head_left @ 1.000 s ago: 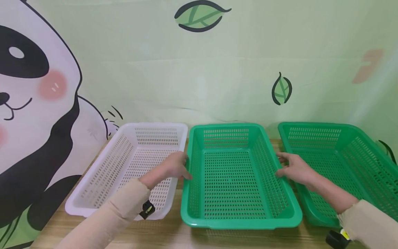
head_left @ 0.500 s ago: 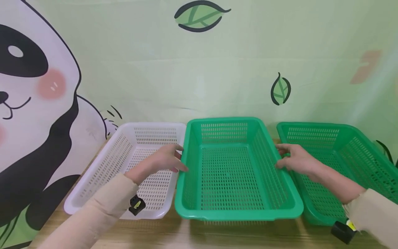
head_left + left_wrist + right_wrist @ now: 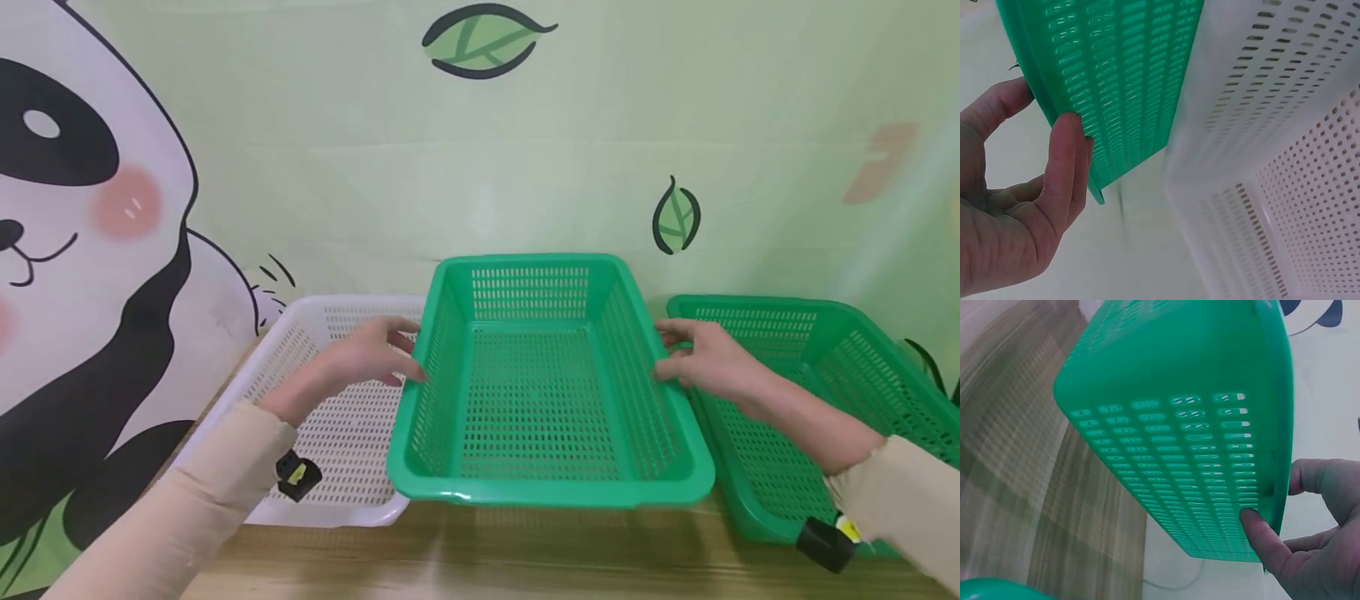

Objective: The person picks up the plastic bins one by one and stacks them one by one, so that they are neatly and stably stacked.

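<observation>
Between both hands a green plastic basket with slotted walls hangs above the table, nothing inside it. My left hand pinches its left rim, and in the left wrist view the fingers press its outer wall. On the opposite rim my right hand grips with the thumb and fingers; the right wrist view shows a finger against the slotted side. Under my left forearm stands a white basket, partly covered by the raised green one. A second green basket stands below my right arm.
The wooden table shows along the front, with the raised basket's shadow on it. Behind stands a pale green backdrop printed with a panda and leaves. The white basket's right side lies close beneath the raised basket.
The middle green basket has risen off the table and shifted left, now overlapping the white basket's right side. Both hands have moved up with it. The other two baskets stay in place.
</observation>
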Demonstrator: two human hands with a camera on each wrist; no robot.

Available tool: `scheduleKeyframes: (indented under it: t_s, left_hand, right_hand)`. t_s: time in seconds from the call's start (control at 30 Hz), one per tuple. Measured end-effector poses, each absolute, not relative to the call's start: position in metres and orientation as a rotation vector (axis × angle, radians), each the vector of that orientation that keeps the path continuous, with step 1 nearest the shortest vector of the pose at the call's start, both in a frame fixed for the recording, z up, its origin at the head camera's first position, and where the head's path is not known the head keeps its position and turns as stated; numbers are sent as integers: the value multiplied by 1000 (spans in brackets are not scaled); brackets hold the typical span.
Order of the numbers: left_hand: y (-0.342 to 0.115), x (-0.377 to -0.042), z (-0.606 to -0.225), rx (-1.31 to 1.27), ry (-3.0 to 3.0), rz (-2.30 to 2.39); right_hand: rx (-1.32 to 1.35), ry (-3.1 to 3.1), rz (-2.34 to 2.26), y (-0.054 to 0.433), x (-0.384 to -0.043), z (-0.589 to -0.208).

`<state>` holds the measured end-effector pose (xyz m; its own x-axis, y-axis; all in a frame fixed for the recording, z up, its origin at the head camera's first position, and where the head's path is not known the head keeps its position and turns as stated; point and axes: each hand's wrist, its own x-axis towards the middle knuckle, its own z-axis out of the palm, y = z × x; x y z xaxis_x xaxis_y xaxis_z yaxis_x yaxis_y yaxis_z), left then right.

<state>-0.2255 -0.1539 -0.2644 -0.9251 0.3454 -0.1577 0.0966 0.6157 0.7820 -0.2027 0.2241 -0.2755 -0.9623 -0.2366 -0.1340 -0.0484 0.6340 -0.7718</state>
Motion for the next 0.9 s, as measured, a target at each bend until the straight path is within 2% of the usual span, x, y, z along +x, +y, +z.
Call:
scheduleKeyframes:
  t_s: [0.33, 0.9]
  left_hand:
    - [-168, -222, -236, 364, 2583, 1209]
    - [-200, -219, -210, 334, 2723, 1071]
  right_hand:
    - [-255, 2688, -1291, 208, -202, -253]
    - [-263, 2628, -1471, 170, -197, -232]
